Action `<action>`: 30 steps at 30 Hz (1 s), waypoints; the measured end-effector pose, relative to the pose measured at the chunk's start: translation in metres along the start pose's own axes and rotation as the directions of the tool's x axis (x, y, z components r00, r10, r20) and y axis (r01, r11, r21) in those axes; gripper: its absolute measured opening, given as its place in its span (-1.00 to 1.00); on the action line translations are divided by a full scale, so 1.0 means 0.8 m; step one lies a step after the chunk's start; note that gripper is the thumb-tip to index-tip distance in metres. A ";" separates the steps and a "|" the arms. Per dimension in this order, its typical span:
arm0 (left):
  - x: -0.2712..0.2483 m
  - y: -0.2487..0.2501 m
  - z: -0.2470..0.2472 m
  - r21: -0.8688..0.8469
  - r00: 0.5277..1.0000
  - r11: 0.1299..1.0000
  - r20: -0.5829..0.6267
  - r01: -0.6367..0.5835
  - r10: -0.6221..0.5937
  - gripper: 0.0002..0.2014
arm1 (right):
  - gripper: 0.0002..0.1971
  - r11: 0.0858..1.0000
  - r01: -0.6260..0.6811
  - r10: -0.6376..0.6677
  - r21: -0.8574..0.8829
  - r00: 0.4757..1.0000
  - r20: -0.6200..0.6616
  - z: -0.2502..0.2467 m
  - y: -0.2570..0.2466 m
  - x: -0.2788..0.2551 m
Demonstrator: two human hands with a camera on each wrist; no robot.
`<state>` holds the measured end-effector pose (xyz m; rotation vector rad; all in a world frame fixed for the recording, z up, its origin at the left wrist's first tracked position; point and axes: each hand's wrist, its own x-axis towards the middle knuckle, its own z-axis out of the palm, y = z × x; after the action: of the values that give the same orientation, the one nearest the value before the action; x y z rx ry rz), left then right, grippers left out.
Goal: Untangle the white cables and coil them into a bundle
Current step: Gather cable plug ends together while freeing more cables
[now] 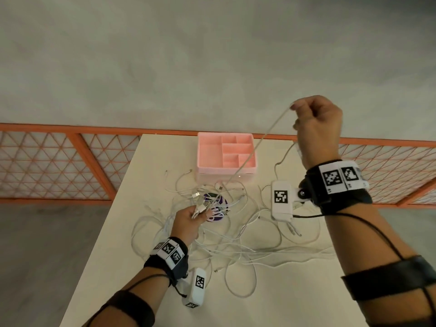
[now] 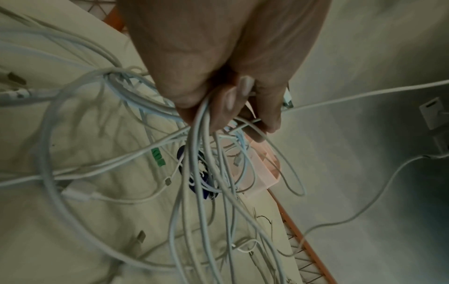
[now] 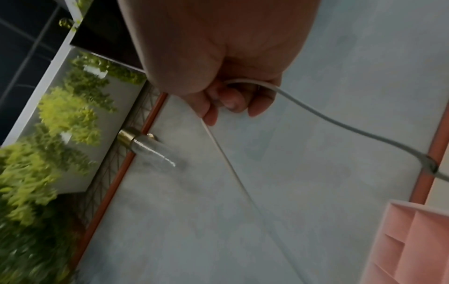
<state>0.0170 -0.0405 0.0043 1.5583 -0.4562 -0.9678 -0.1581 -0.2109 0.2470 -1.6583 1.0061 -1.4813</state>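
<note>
At the table (image 1: 295,291), our left hand (image 1: 188,221) grips a bunch of white cables (image 1: 236,241) above the tangle sprawled at the table's centre, while our right hand (image 1: 317,123), raised at 2 o'clock, has its fingers (image 3: 234,100) curled round one cable (image 1: 259,140) drawn taut from the heap. The head view alone shows the pink organizer tray (image 1: 226,152) at 12 o'clock whole; the left wrist view alone shows strands fanning down from the closed fingers (image 2: 228,100).

My head camera looks steeply down over the table (image 1: 306,291). Each wrist camera peers closely along my fingers; all share the pink tray (image 1: 207,149).
</note>
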 end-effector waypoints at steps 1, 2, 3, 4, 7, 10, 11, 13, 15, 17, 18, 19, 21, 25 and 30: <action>0.000 0.004 0.002 0.004 1.000 1.000 -0.005 -0.012 0.012 -0.91 | -0.87 1.000 -0.007 0.008 0.019 0.999 -0.048 -0.007 0.004 0.004; 0.001 0.007 0.003 -0.001 1.000 1.000 -0.015 -0.027 0.027 -0.89 | -0.87 0.999 -0.015 0.019 0.036 0.995 -0.095 -0.013 0.009 0.008; 0.002 0.009 0.004 -0.008 0.999 0.999 -0.026 -0.044 0.044 -0.86 | -0.86 0.999 -0.025 0.031 0.043 0.990 -0.137 -0.020 0.014 0.011; 0.003 0.012 0.004 -0.009 0.997 0.998 -0.040 -0.062 0.062 -0.83 | -0.85 0.998 -0.046 0.050 0.032 0.985 -0.167 -0.027 0.021 0.012; -0.001 0.024 0.005 0.003 0.990 0.992 -0.061 -0.124 0.124 -0.81 | -0.83 0.966 -0.134 0.119 -0.220 0.989 -0.084 -0.047 0.051 0.005; -0.012 0.043 0.010 -0.006 0.975 0.975 0.000 -0.223 0.223 -0.89 | -0.73 0.784 -0.147 0.280 -0.603 0.951 0.132 -0.056 0.086 -0.020; -0.014 0.048 0.013 -0.005 0.967 0.967 0.022 -0.255 0.255 -0.91 | -0.64 0.741 -0.134 0.318 -0.657 0.933 0.169 -0.052 0.094 -0.031; -0.014 0.056 0.019 0.016 0.952 0.953 0.045 -0.303 0.302 -0.92 | -0.50 0.759 -0.034 0.263 -0.651 0.930 0.258 -0.034 0.099 -0.055; -0.011 0.060 0.023 0.014 0.947 0.948 0.056 -0.319 0.318 -0.92 | -0.52 0.828 0.147 0.114 -0.541 0.900 0.420 -0.011 0.093 -0.080; -0.008 0.063 0.027 0.002 0.950 0.952 0.056 -0.307 0.306 -0.93 | -0.61 0.863 0.235 0.113 -0.446 0.771 0.626 0.014 0.085 -0.104; -0.009 0.065 0.028 -0.001 0.949 0.951 0.054 -0.310 0.309 -0.94 | -0.64 0.876 0.229 0.163 -0.425 0.688 0.707 0.025 0.082 -0.115; -0.009 0.067 0.028 -0.004 0.948 0.949 0.052 -0.314 0.314 -0.95 | -0.68 0.883 0.210 0.210 -0.420 0.623 0.753 0.036 0.081 -0.124; -0.010 0.066 0.027 -0.013 0.948 0.950 0.052 -0.313 0.313 -0.98 | -0.75 0.890 0.193 0.227 -0.412 0.597 0.770 0.052 0.085 -0.134; -0.013 0.054 0.021 -0.011 0.961 0.964 0.073 -0.267 0.268 -0.95 | -0.79 0.904 0.166 0.202 -0.395 0.649 0.733 0.066 0.081 -0.135; -0.014 0.027 0.011 0.021 0.986 0.986 0.045 -0.162 0.161 -0.89 | -0.83 0.970 0.050 0.106 -0.237 0.794 0.599 0.069 0.029 -0.102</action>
<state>0.0084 -0.0424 0.0288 1.5001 -0.6175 -0.8740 -0.1098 -0.1492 0.1825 -2.0910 0.8488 -0.7124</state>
